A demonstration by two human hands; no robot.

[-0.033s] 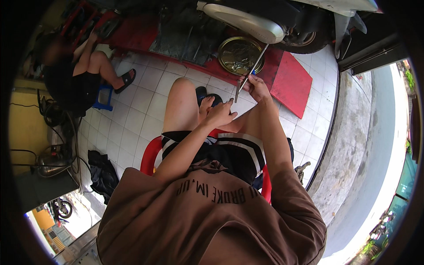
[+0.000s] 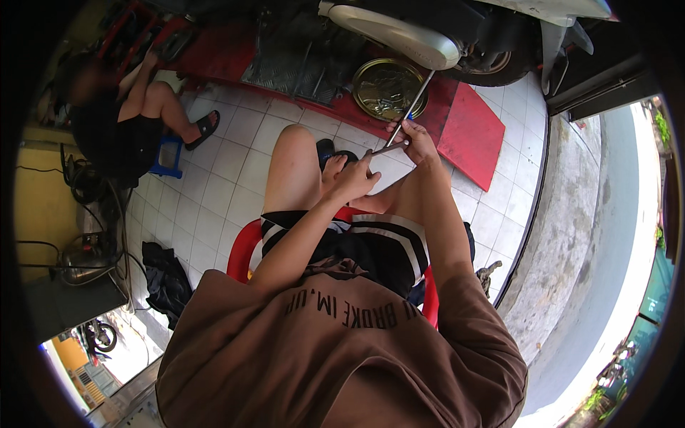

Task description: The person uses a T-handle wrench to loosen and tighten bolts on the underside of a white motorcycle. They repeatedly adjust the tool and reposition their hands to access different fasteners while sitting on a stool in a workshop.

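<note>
A long metal T-handle wrench (image 2: 417,98) slants down from the silver side cover (image 2: 414,39) of a motorcycle toward me. Its far tip meets the lower edge of that cover; what it sits on is hidden. My right hand (image 2: 418,140) is closed around the shaft close to the handle end. Out to the left, the fingers of my left hand (image 2: 354,177) hold one end of the crossbar, which lies nearly sideways. A small blue spot shows beside my right fingers. Behind the shaft, a round golden pan (image 2: 389,89) with dark liquid stands under the motorcycle.
The motorcycle's rear tyre (image 2: 492,68) is at the upper right, over a red platform with a sloping ramp (image 2: 471,135). Another person (image 2: 114,121) sits on a blue stool (image 2: 167,155) at the left. Cables and a dark cloth (image 2: 165,282) lie lower left.
The crossbar has turned from pointing toward me to lying sideways. My left hand, apart from it before, now grips its end. My right hand stays on the shaft.
</note>
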